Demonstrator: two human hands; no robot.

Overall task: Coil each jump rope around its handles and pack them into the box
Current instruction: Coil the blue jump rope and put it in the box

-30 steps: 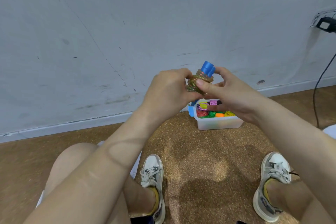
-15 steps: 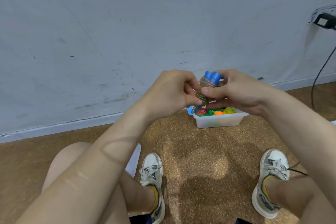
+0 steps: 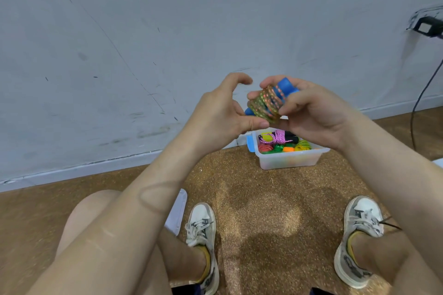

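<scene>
Jump rope (image 3: 266, 103), glittery cord coiled round 2 blue handles, gripped in the right hand (image 3: 314, 112). Left hand (image 3: 223, 112) curls half-open beside it, above the translucent box (image 3: 287, 160) on speckled cork floor (image 3: 263, 199).

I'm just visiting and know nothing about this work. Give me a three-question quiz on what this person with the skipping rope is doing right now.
1. True or false: the blue-handled jump rope already lies in the clear plastic box.
2. Which hand grips the coiled bundle more fully?
A. left hand
B. right hand
3. Fill in: the rope lying on top in the box is coloured ____.

Key
1. False: it is held in the air, above the box.
2. B: the right hand wraps around it, while the left hand's fingers are spread, its thumb near the bundle.
3. Pink, the pink rope wound on black handles.
</scene>
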